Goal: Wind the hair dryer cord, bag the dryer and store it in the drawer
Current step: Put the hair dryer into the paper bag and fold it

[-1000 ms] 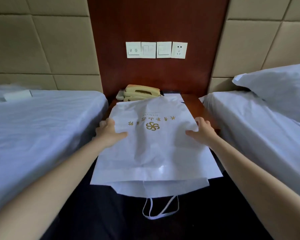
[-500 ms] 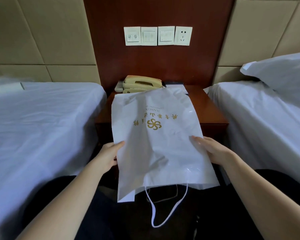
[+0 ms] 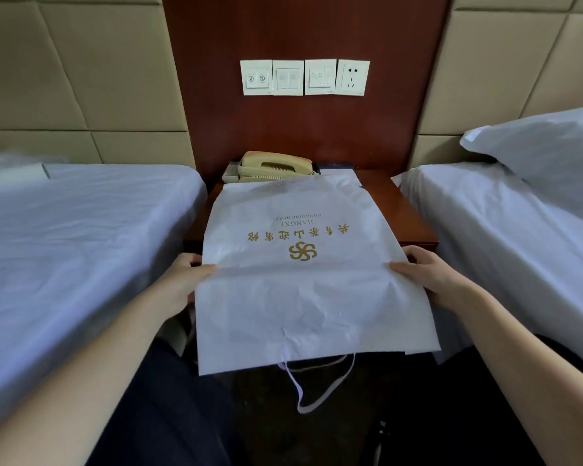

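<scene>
White drawstring bag [image 3: 303, 297] held flat in front of the nightstand [image 3: 404, 213], left hand [image 3: 182, 280] and right hand [image 3: 431, 277] pinched its side edges, thumbs on top, telephone [image 3: 273, 166] behind it, drawstring loop [image 3: 317, 391] hung below

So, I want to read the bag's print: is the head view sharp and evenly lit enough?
Head view: sharp in the centre, the gold print on the white bag legible though upside down; light soft and dim, no glare; dark below the bag; the wide lens splays the left bed outward.
</scene>
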Demonstrator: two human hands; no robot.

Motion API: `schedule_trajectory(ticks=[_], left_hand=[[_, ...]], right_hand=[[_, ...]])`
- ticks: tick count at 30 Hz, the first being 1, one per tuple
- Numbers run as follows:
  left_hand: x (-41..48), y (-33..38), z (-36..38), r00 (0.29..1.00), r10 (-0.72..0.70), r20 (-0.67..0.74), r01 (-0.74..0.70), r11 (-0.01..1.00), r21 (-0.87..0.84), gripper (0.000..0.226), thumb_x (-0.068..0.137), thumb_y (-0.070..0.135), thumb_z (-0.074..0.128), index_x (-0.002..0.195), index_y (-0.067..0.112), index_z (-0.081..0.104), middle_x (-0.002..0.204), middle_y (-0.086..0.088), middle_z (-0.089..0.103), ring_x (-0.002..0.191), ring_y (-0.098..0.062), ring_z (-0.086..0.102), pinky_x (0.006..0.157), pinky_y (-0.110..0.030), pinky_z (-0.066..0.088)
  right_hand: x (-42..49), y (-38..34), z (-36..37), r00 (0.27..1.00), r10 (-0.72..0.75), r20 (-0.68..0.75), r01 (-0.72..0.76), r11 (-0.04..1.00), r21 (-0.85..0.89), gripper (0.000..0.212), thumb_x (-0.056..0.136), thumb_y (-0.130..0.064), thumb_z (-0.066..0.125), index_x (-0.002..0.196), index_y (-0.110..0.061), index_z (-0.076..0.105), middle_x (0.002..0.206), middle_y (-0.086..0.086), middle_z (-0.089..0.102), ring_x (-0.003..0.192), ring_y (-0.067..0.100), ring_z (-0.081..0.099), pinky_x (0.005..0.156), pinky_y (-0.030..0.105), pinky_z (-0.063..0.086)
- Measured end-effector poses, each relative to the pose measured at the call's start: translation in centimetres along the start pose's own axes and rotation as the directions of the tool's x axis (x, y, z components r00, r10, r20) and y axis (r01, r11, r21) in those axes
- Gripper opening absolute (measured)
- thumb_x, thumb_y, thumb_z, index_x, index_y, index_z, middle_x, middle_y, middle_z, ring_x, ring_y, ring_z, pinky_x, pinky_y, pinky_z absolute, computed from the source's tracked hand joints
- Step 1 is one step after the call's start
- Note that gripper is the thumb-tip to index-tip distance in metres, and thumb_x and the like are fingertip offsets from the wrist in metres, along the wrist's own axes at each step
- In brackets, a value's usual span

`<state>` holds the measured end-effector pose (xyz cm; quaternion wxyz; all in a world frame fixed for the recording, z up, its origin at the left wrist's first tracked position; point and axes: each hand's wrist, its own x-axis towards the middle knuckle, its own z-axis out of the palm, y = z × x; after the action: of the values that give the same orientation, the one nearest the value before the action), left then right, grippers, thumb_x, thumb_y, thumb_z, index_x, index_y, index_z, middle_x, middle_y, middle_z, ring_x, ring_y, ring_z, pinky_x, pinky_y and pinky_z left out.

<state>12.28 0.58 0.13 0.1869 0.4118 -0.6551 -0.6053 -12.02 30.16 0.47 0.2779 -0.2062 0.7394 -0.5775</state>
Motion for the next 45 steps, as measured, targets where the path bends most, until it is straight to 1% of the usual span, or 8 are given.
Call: schedule_trajectory(ticks=[9,17,22,25,30,38,41,45], left_hand=[[-3.8,-1.8,0.0,0.987,0.046,0.151,-0.039,0.998,-0.054,0.088,0.09,0.011,0.061,0.149,0.04,0.003,0.138,-0.001,0.049,0.107,-0.023,0.058,0.071,-0.039,0.052],[-6.1,2.3,-1.3,0.973,0.208,0.1,-0.192,0.97,-0.15,0.019,0.091,0.009,0.054,0.094,0.018,0.07,0.099,-0.011,0.067,0.08,-0.021,0.063,0.071,-0.029,0.05],[-5.1,5.8,-1.1,0.968,0.23,0.1,-0.123,0.783,-0.609,0.041,0.078,0.021,0.039,0.076,0.011,0.079,0.077,-0.005,0.076,0.089,-0.02,0.061,0.077,-0.028,0.044],[-3.4,7.6,-0.2,0.971,0.223,0.087,-0.089,0.676,-0.732,0.045,0.089,0.017,0.026,0.11,0.003,0.063,0.085,-0.004,0.075,0.091,-0.019,0.064,0.075,-0.03,0.049],[-0.7,10.5,1.2,0.959,0.24,0.15,-0.023,0.593,-0.805,0.057,0.099,0.041,0.019,0.1,-0.002,0.056,0.076,-0.015,0.073,0.087,-0.025,0.06,0.073,-0.033,0.046],[5.1,13.1,2.3,0.96,0.238,0.147,-0.073,0.719,-0.691,0.071,0.097,0.054,0.021,0.105,-0.007,0.056,0.08,-0.018,0.074,0.096,-0.028,0.06,0.08,-0.035,0.046],[6.8,12.4,3.2,0.981,0.194,0.014,-0.151,0.805,-0.573,0.057,0.096,0.052,0.032,0.123,0.006,0.051,0.11,-0.016,0.063,0.105,-0.026,0.057,0.089,-0.034,0.044],[9.2,8.3,2.9,0.925,0.372,-0.074,-0.361,0.923,0.132,0.065,0.089,0.041,0.058,0.145,0.022,0.031,0.152,0.0,0.033,0.14,-0.019,0.031,0.112,-0.032,0.026]], right_hand=[[-3.3,-0.1,-1.0,0.971,-0.08,0.225,0.071,0.996,0.048,0.067,0.086,-0.006,0.064,0.135,-0.037,0.03,0.12,-0.004,0.064,0.102,0.018,0.067,0.08,0.034,0.057],[-4.6,-2.4,-1.4,0.982,-0.189,0.025,0.181,0.964,0.195,0.022,0.093,-0.013,0.049,0.091,-0.009,0.07,0.095,0.007,0.069,0.067,0.007,0.069,0.056,0.015,0.053],[-3.5,-6.4,-1.2,0.978,-0.184,0.098,0.069,0.732,0.678,0.045,0.044,-0.039,0.067,0.071,-0.005,0.077,0.079,0.009,0.075,0.067,0.018,0.072,0.05,0.025,0.056],[-1.7,-8.0,-0.3,0.987,-0.158,-0.019,0.103,0.548,0.83,0.035,0.082,-0.031,0.054,0.08,-0.003,0.075,0.085,0.01,0.074,0.074,0.021,0.072,0.056,0.029,0.057],[3.0,-9.5,0.5,0.989,-0.143,-0.021,0.092,0.51,0.855,0.054,0.095,-0.045,0.029,0.108,-0.003,0.06,0.095,0.016,0.073,0.088,0.028,0.071,0.083,0.041,0.052],[9.1,-11.8,1.5,0.997,-0.08,-0.019,0.073,0.747,0.661,0.064,0.098,-0.047,0.028,0.147,-0.007,0.021,0.155,0.014,0.024,0.141,0.028,0.026,0.111,0.038,0.029],[11.1,-10.6,1.6,0.989,-0.132,-0.065,0.147,0.876,0.46,0.044,0.096,-0.034,0.046,0.134,-0.012,0.042,0.148,0.009,0.035,0.135,0.023,0.035,0.112,0.039,0.029],[11.5,-7.6,2.4,0.913,-0.362,-0.191,0.362,0.931,-0.033,0.02,0.09,-0.015,0.059,0.109,-0.018,0.054,0.11,0.0,0.061,0.108,0.017,0.058,0.083,0.024,0.049]])
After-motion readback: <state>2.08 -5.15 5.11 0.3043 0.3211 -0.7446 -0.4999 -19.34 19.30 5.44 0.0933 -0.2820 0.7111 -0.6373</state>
